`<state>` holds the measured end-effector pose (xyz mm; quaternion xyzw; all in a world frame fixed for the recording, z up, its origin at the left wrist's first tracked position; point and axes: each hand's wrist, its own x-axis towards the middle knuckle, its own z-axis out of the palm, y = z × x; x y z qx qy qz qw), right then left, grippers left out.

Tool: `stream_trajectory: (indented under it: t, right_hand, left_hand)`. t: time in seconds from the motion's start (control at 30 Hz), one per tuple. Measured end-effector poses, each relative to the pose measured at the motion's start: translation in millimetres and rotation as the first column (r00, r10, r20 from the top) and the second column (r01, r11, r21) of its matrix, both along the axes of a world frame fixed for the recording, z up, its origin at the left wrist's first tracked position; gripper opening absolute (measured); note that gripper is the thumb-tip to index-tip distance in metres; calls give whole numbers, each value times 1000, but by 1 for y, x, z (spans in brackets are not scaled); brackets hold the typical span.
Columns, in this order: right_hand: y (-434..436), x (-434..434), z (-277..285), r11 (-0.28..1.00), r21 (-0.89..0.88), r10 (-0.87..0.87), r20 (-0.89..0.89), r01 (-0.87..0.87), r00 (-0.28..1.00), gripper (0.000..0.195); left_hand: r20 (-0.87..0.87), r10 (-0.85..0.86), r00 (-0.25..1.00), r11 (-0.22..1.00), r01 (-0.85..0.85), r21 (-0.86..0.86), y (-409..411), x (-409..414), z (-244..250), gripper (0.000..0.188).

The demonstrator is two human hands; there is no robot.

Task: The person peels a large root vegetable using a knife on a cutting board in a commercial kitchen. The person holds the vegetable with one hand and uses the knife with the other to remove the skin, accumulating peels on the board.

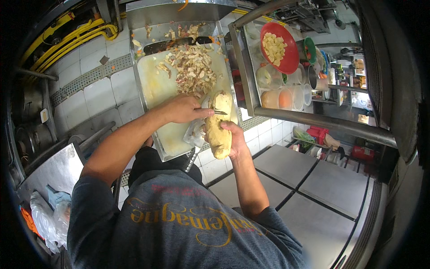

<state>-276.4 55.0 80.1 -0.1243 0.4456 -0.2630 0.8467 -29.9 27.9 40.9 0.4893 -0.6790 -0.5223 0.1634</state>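
Note:
My left hand (183, 109) is closed on a small metal blade tool (220, 112), a knife or peeler, its handle hidden by my fingers. The blade lies against a long, mostly peeled yellowish root vegetable (218, 134), which my right hand (237, 139) holds from the right side and below. Under both hands is a white cutting board (156, 84) in a metal tray (138, 80). Peelings (196, 72) are heaped on its far half. A clear plastic bag (196, 131) and a dimpled metal handle (190, 160) show at the near edge.
A dark knife (168, 44) lies beyond the board. On the right, a metal-framed shelf (247, 74) carries a red bowl (290, 53) of cut pieces and several clear containers (268, 76). Steel panels (285, 164) stand at lower right, plastic bags (50, 218) at lower left.

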Motion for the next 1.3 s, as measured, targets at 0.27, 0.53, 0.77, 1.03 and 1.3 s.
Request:
stream_trajectory:
  t: [0.27, 0.53, 0.77, 1.03, 1.3]
  right_hand:
    - [3, 10, 8, 982, 150, -154, 304, 113, 940, 65]
    - [2, 0, -8, 962, 267, -180, 439, 63, 880, 68]
    - [2, -2, -6, 969, 244, -94, 474, -28, 876, 68]
    - [0, -3, 1, 972, 231, -136, 438, 35, 889, 69]
    - [-10, 0, 8, 950, 311, -197, 548, 21, 813, 69]
  left_hand:
    - [288, 587, 756, 809, -537, -238, -32, 7, -26, 71]
    - [-145, 3, 989, 1000, -5, -10, -15, 9, 3, 64]
    - [14, -52, 999, 980, 53, -189, -12, 3, -4, 64]
    - [205, 387, 899, 907, -332, -260, -30, 15, 15, 56]
    - [26, 231, 973, 832, -184, -524, 1, 0, 4, 32]
